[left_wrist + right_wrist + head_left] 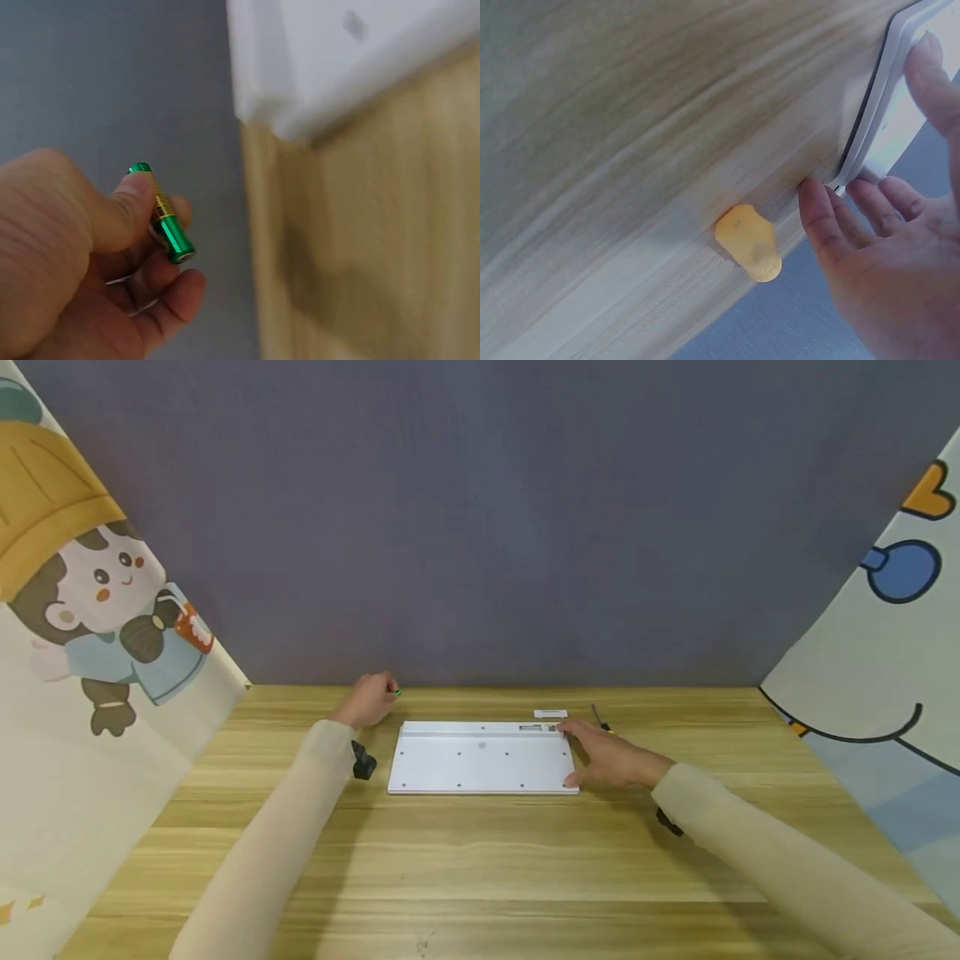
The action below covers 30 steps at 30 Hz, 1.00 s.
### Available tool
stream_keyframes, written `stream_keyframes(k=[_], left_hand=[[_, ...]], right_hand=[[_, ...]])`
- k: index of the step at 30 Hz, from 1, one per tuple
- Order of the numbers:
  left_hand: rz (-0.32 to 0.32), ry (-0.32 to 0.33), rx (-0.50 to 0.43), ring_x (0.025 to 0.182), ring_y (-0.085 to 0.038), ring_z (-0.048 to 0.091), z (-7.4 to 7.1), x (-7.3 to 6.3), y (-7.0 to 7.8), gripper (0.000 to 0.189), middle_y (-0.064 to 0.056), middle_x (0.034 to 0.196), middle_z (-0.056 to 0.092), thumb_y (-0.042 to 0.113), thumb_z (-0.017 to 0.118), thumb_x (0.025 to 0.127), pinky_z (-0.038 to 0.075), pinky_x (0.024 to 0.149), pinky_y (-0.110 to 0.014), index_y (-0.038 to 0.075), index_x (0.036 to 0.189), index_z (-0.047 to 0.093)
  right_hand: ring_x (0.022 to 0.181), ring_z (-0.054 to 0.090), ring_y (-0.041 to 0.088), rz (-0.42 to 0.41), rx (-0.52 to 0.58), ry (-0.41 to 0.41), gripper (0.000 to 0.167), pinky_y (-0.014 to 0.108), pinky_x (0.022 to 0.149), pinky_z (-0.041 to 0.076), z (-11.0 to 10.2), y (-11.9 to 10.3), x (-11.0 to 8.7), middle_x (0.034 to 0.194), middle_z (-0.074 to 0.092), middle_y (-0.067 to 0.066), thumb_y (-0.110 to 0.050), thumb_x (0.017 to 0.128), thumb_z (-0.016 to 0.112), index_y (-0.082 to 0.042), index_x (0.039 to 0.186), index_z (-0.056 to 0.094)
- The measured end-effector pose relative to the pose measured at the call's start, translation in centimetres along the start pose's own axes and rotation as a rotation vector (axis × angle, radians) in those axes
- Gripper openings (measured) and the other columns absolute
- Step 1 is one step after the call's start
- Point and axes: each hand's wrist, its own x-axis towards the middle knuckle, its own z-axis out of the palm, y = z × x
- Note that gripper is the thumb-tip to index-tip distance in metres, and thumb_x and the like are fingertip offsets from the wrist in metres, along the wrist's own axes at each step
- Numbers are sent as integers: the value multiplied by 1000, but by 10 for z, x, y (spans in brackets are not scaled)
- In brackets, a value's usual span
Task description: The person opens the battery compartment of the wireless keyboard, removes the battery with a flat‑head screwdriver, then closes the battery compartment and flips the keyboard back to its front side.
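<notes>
Hands (367, 700) (609, 757) apart, keyboard (482, 768) between

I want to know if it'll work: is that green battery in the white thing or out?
Out: the left hand pinches the green battery, well clear of the white device.

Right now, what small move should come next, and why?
Probably bring the left hand toward the open slot in the white device: that hand pinches a green battery, while the right hand touches the device's slotted end.
</notes>
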Motion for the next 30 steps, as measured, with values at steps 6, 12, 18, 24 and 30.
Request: stream_keyframes(k=[6,12,18,24,30], left_hand=[[-67,-95,87,80,-26,54,4,-3,-15,17,-19,100,61,5,49,95,45,75,-41,-7,101,60],[-158,-151,76,78,-25,57,7,-2,-19,17,-19,91,63,4,51,93,49,69,-37,-9,91,63],[-218,-147,39,44,-10,32,12,4,-25,40,3,50,32,6,50,93,31,43,-25,13,55,39],[-214,-126,39,46,-11,33,17,7,-27,32,3,53,35,11,53,93,32,46,-27,9,61,52],[-235,-131,37,51,-13,37,15,5,-27,33,-1,59,39,17,51,96,34,48,-28,9,64,49]], right_hand=[[134,26,38,7,2,-7,93,53,104,28,1,2,1,151,22,20,-36,77,77,-6,148,24],[134,28,38,-17,5,-6,92,52,105,28,1,0,2,150,23,20,-35,78,76,-5,148,25],[134,27,38,-16,8,-3,91,53,104,28,0,0,1,150,23,20,-34,79,76,-5,147,25],[134,27,38,-11,-1,-6,91,52,104,28,1,3,0,150,22,19,-35,79,76,-5,147,25],[134,27,38,-3,2,-7,92,53,104,28,1,3,1,150,22,18,-37,78,76,-6,148,25]])
